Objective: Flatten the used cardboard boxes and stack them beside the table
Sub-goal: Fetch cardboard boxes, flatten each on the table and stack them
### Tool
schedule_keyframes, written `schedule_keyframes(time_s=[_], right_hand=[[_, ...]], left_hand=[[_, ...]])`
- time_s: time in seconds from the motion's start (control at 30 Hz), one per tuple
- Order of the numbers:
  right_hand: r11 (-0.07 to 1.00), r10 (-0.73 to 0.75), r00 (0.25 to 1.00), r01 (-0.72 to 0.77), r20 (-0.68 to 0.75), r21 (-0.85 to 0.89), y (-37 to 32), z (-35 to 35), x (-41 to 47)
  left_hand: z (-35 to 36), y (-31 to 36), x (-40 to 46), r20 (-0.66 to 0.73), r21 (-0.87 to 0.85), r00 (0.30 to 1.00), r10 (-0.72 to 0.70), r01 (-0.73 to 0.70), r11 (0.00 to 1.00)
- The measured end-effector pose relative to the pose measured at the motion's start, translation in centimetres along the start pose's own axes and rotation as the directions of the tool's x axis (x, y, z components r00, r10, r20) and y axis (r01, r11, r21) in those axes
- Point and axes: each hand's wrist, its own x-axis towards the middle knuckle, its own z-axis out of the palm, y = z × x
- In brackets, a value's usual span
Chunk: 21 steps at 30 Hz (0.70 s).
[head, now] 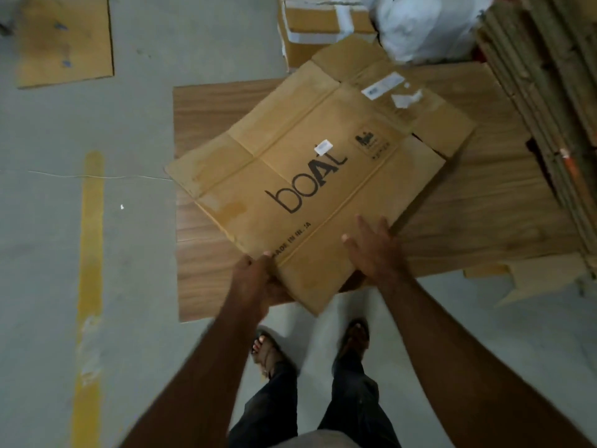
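Cardboard box (310, 176), flattened, lies tilted over the wooden desk (468, 202). Left hand (258, 282) grips its near corner, fingers curled underneath; right hand (371, 250) presses flat on top, fingers straight. Cardboard stack (549, 108) stands right.

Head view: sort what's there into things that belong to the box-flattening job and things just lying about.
Part of the job:
- flattened cardboard box, gripped by the left hand, right hand flat on it
- wooden table under it
- stack of flattened cardboard at right
- taped boxes beyond the table

Lying about:
- white bag
- cardboard sheet on the floor
- yellow floor line
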Motion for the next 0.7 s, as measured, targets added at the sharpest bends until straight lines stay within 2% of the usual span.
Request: schedule_keyframes(time_s=[0.07,0.13,0.2,0.23,0.3,0.33,0.37,0.4,0.47,0.53,0.57,0.6,0.67,0.7], right_hand=[[0.950,0.138,0.990,-0.129,-0.012,0.286,0.0,-1.0,-1.6],[0.898,0.256,0.964,-0.210,-0.070,0.387,1.5,-0.9,-4.6],[0.783,0.444,0.889,-0.328,-0.107,0.529,5.5,1.0,-6.3],[0.669,0.523,0.851,-0.377,-0.045,0.641,7.8,1.8,-6.9],[0.407,0.498,0.852,-0.394,0.161,0.824,11.6,2.4,-7.6],[0.387,0.430,0.881,-0.378,0.198,0.841,12.9,2.2,-8.0],[0.453,0.384,0.909,-0.340,0.164,0.824,13.7,1.7,-8.2],[0.556,0.354,0.932,-0.276,0.077,0.784,14.2,1.1,-8.4],[0.757,0.256,0.960,-0.124,-0.117,0.641,14.6,-0.7,-8.5],[0.895,0.155,0.964,-0.044,-0.218,0.444,15.2,-2.4,-7.9],[0.937,0.127,0.963,-0.039,-0.235,0.348,15.6,-3.4,-7.4],[0.960,0.110,0.963,-0.040,-0.244,0.278,16.4,-4.2,-6.7],[0.972,0.094,0.970,-0.041,-0.222,0.231,18.0,-6.1,-5.8],[0.975,0.084,0.975,-0.038,-0.205,0.220,18.8,-6.8,-5.6]], left_hand=[[2.8,-3.4,-1.4,0.079,0.009,0.993,-0.086,0.085,0.996],[5.3,-6.1,-3.1,0.186,0.124,0.960,-0.211,0.190,0.974],[6.9,-7.5,-4.2,0.311,0.292,0.896,-0.318,0.228,0.929],[7.3,-7.8,-4.5,0.344,0.386,0.865,-0.365,0.224,0.895],[7.4,-7.4,-4.4,0.337,0.607,0.847,-0.411,0.139,0.783],[7.2,-6.8,-4.2,0.311,0.700,0.856,-0.412,0.087,0.709],[6.7,-6.2,-3.5,0.285,0.749,0.883,-0.372,0.037,0.662],[6.4,-5.4,-2.9,0.271,0.749,0.920,-0.283,-0.017,0.662],[5.3,-3.4,-1.8,0.180,0.734,0.982,0.049,-0.168,0.659],[4.3,-1.2,-0.9,0.059,0.843,0.920,0.388,-0.254,0.474],[3.9,-0.4,-0.5,0.024,0.894,0.888,0.459,-0.224,0.387],[3.6,0.1,-0.2,-0.025,0.922,0.892,0.451,-0.153,0.355],[3.4,-0.1,0.1,-0.164,0.920,0.933,0.321,0.027,0.391],[3.9,-0.6,-0.1,-0.191,0.923,0.942,0.277,0.076,0.376]])
